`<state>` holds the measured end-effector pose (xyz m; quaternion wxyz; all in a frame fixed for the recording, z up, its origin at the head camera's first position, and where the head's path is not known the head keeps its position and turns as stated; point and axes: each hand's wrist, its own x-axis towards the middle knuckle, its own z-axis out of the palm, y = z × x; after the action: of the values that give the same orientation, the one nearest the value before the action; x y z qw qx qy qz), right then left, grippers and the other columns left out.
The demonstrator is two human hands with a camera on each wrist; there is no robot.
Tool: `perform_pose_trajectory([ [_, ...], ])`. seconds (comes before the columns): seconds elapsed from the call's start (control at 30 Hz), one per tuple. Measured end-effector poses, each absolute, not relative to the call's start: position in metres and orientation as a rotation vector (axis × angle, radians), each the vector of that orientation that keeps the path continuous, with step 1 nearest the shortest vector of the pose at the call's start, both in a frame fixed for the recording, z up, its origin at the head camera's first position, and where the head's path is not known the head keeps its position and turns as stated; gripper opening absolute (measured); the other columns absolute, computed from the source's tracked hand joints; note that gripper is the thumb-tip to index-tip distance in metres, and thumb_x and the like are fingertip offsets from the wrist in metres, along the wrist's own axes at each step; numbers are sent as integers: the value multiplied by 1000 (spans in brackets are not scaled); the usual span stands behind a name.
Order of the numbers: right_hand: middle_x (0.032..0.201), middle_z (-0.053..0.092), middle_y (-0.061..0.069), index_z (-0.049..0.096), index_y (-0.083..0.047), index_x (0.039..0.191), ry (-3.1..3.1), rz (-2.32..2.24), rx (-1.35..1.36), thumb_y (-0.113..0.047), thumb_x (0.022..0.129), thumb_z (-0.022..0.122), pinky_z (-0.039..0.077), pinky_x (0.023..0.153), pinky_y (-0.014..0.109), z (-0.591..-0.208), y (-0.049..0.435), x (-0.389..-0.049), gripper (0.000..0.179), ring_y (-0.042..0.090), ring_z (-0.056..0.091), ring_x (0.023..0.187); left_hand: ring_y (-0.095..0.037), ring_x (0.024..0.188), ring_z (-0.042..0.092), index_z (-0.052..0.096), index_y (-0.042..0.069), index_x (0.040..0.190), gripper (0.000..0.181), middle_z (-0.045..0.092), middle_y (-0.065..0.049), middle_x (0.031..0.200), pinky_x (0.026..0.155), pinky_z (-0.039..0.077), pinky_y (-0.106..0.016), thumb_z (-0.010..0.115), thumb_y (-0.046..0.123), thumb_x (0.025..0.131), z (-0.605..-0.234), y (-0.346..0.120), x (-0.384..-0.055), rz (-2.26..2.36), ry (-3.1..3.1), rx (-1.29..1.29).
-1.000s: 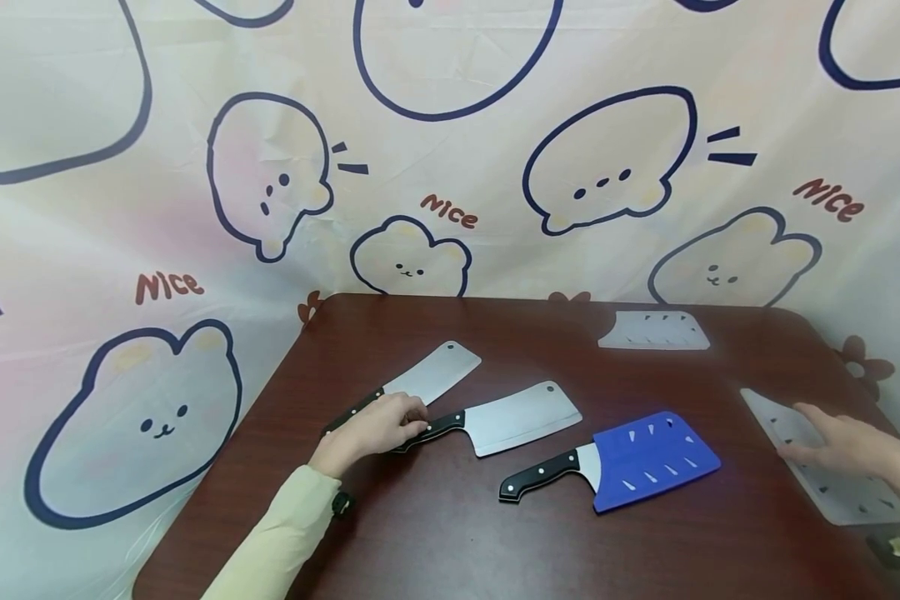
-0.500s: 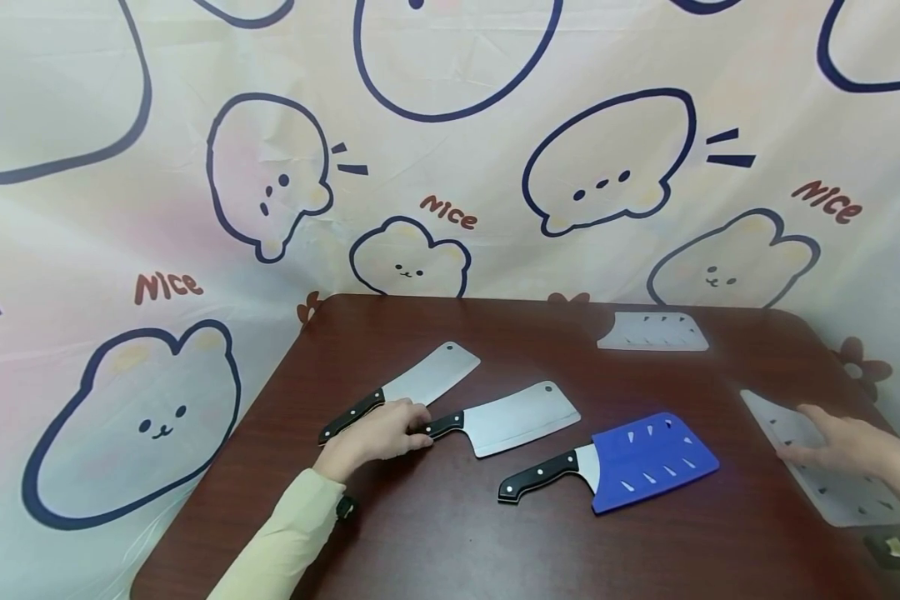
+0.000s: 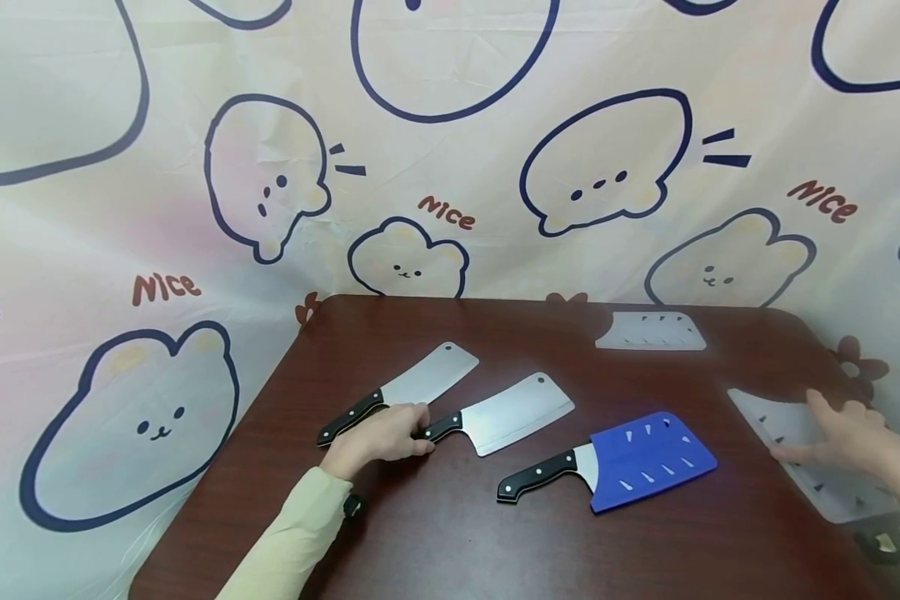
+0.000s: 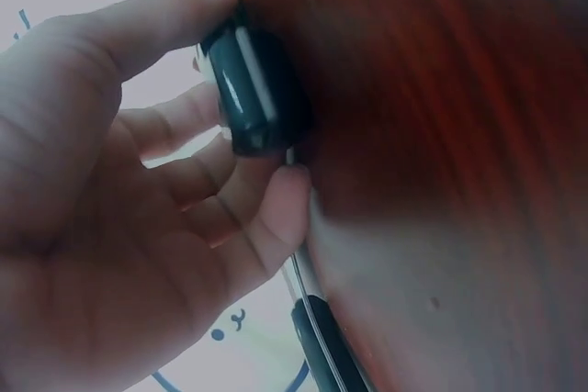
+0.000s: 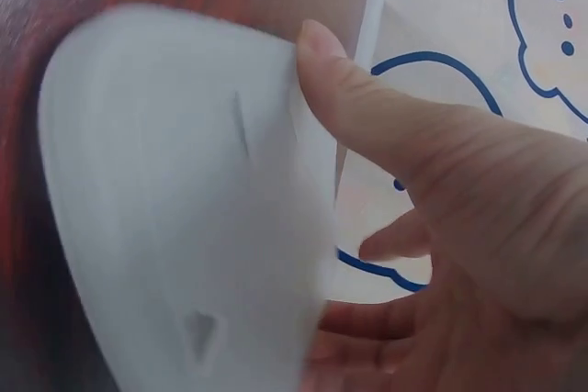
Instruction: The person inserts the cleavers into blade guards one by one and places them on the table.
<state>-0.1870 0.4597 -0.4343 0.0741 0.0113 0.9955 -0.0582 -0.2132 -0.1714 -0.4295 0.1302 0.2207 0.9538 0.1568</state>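
Observation:
In the head view my left hand (image 3: 390, 433) grips the black handle of the middle cleaver (image 3: 517, 414). The left wrist view shows that handle (image 4: 262, 94) between thumb and fingers. Just behind lies another bare cleaver (image 3: 431, 375), its handle partly hidden by my left hand. At the far right my right hand (image 3: 847, 437) holds a white slotted blade guard (image 3: 780, 417), the thumb at one edge. In the right wrist view the guard (image 5: 184, 190) is blurred, with the thumb on its edge and the other fingers partly hidden behind it.
A third cleaver in a blue blade guard (image 3: 651, 461) lies right of the middle one. Another white guard (image 3: 652, 331) lies near the back edge of the brown table (image 3: 450, 533). A printed cloth (image 3: 450, 167) hangs behind and at both sides.
The middle cleaver's blade end has risen slightly and swung a little left in my left hand. My right hand's raised fingers have shifted, and the white guard has moved slightly left.

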Motion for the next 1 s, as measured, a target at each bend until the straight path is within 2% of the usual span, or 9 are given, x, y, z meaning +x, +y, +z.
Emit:
perform_pose_trajectory([
  [0.1,119,34,57,28,24,130,3085,-105,-45,-66,63,79,36,82,74,-430,458,-190,123,73,37,102,-13,65,51,55,11,91,23,54,1,74,57,42,-28,72,26,87,-429,-170,-214,439,2735,637],
  [0.23,102,49,47,44,20,113,3187,-66,-171,-51,59,86,41,73,68,-422,455,-194,98,64,50,86,-13,65,50,52,13,88,25,54,1,74,59,41,-29,73,28,85,-428,-169,-215,406,2714,656],
  [0.3,96,53,40,48,16,110,3237,-99,-231,-42,61,88,44,68,63,-420,452,-196,86,55,54,79,-13,65,50,50,14,87,27,54,1,73,59,41,-29,73,29,86,-428,-169,-215,399,2710,659],
  [0.43,98,56,39,47,14,118,3274,-142,-278,-31,69,85,48,66,60,-417,443,-198,76,51,56,82,-14,66,48,48,15,87,30,52,1,73,59,40,-29,73,30,87,-427,-170,-215,397,2709,658],
  [0.57,110,52,44,40,17,127,3237,-146,-250,-24,76,81,48,72,63,-416,434,-200,78,58,54,95,-12,65,49,47,16,89,29,53,2,74,58,41,-28,73,29,87,-426,-171,-216,438,2685,642],
  [0.7,117,49,45,33,16,132,3177,-108,-218,-22,80,77,48,77,64,-415,431,-202,78,59,55,100,-11,61,49,45,16,93,29,52,1,72,54,40,-26,73,25,87,-424,-171,-217,551,2643,636],
  [0.83,117,52,44,31,11,133,3142,-33,-216,-24,86,73,49,75,64,-413,431,-202,72,57,58,99,-12,58,46,43,15,93,30,49,-1,70,52,38,-26,72,23,88,-417,-171,-219,623,2629,659],
  [1.0,119,54,41,37,9,132,3219,-39,-348,-16,85,73,51,76,60,-413,427,-203,64,52,61,96,-13,60,51,41,15,94,29,56,-3,75,54,42,-28,70,20,90,-407,-170,-221,684,2626,670],
])
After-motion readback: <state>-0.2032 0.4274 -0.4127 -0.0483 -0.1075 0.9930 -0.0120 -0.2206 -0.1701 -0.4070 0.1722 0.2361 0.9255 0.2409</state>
